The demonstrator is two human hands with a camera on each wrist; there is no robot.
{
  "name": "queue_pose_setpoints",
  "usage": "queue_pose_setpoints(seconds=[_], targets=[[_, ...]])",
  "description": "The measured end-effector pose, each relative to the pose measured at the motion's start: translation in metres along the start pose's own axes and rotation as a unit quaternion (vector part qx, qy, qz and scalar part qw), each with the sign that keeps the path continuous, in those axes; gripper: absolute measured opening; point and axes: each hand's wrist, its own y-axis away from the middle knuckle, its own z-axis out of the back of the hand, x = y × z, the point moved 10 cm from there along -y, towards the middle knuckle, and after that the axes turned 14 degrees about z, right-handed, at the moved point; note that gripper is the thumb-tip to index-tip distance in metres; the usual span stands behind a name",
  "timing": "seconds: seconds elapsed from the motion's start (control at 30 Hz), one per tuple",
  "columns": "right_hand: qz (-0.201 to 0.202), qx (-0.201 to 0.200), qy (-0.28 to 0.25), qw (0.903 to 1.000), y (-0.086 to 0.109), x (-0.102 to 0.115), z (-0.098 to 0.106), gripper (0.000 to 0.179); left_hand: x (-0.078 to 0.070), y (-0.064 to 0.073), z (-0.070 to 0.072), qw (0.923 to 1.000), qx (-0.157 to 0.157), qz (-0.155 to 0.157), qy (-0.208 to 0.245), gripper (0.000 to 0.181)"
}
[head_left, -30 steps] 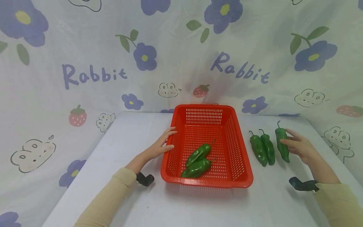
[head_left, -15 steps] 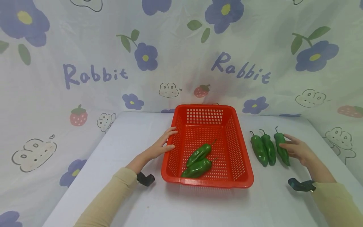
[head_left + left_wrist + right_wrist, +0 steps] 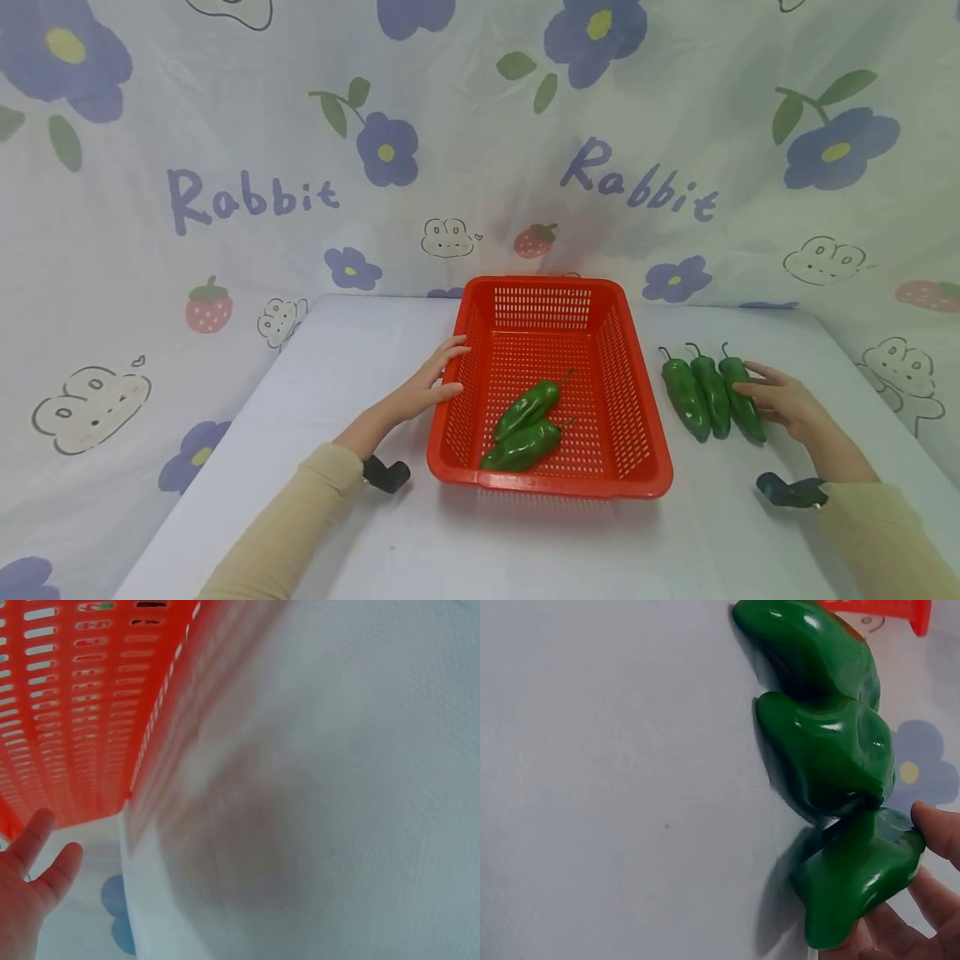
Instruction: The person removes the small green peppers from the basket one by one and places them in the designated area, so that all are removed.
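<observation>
In the right part of the head view, a green pepper [image 3: 742,412] is pinched by the right hand [image 3: 783,402], the grip closed with thumb and fingers on opposite sides, just beside a second pepper [image 3: 715,398] and a third pepper [image 3: 686,400] on the desk [image 3: 375,350]. At centre, the left side of the red basket [image 3: 555,483] is touched by the left hand [image 3: 422,387], its fingers loosely spread and nothing clasped; two peppers [image 3: 525,410] are contained in the basket's lower left part.
</observation>
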Motion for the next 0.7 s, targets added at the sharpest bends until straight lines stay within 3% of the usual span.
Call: queue_pose_setpoints(seconds=[0.33, 0.6, 0.7], targets=[[-0.042, 0.005, -0.019, 0.9989, 0.004, -0.005, -0.001, 0.084, -0.001, 0.000, 0.000, 1.0000, 0.000, 0.008, -0.001, 0.062], [-0.036, 0.003, -0.020, 0.9991, 0.004, -0.007, 0.001, 0.083, -0.034, 0.014, -0.001, 0.9998, 0.010, 0.014, -0.002, 0.059], [-0.026, 0.004, -0.016, 0.9995, 0.004, -0.005, 0.004, 0.082, -0.036, 0.015, -0.001, 0.9999, 0.010, 0.013, -0.002, 0.060]])
